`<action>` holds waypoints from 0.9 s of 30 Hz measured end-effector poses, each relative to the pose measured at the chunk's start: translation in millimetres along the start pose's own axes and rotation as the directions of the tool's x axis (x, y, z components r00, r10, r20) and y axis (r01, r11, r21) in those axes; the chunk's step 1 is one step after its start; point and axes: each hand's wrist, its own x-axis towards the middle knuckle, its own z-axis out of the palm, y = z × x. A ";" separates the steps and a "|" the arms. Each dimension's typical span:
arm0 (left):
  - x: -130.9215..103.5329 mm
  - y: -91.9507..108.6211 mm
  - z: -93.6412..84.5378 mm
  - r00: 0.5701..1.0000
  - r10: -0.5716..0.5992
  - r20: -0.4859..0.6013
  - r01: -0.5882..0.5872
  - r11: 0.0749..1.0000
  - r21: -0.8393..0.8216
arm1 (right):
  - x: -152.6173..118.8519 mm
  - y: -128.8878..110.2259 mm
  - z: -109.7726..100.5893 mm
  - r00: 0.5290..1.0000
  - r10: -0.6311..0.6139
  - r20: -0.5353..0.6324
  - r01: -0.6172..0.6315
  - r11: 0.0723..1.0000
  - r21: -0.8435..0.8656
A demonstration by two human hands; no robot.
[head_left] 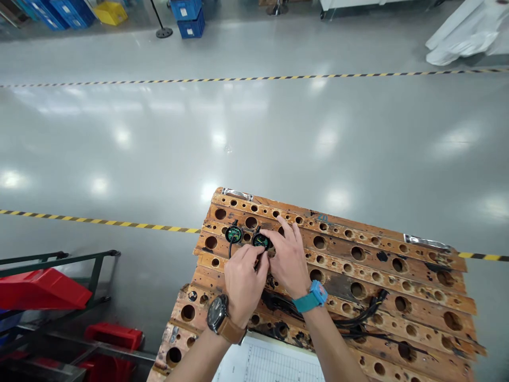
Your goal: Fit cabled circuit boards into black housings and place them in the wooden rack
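Note:
Two round black housings with green circuit boards inside sit in the wooden board; the left housing (234,234) has a black cable running out of it. My left hand (243,273) is closed in a pinch just below the right housing (260,241), on what looks like its black cable, mostly hidden by the fingers. With index finger and thumb, my right hand (288,257) grips the right housing at its right side, its other fingers stretched out above the board. Under my wrists, a bundle of black cables (360,317) lies across the wood.
The worn wooden board (338,289) has rows of round holes and metal strips at its far edge. A printed sheet (268,363) lies at its near side. Red bins (47,289) on a dark frame stand at left. Blue crates (191,24) stand across the floor.

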 end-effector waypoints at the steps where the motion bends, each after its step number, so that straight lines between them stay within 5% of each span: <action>1: -0.1 -2.3 -3.6 1.000 -0.006 -0.004 0.007 1.000 0.006 | 0.0 0.1 0.7 1.000 0.004 -0.001 -0.004 1.000 -0.003; 11: -0.7 -25.0 -19.2 0.999 -0.019 -0.049 0.027 0.985 0.168 | 0.0 1.3 3.5 1.000 -0.020 -0.022 0.019 0.999 -0.040; 27: 4.6 -19.3 -15.7 0.999 -0.019 0.042 0.010 0.976 0.217 | 1.0 0.6 3.6 0.999 -0.019 -0.040 0.017 0.999 -0.050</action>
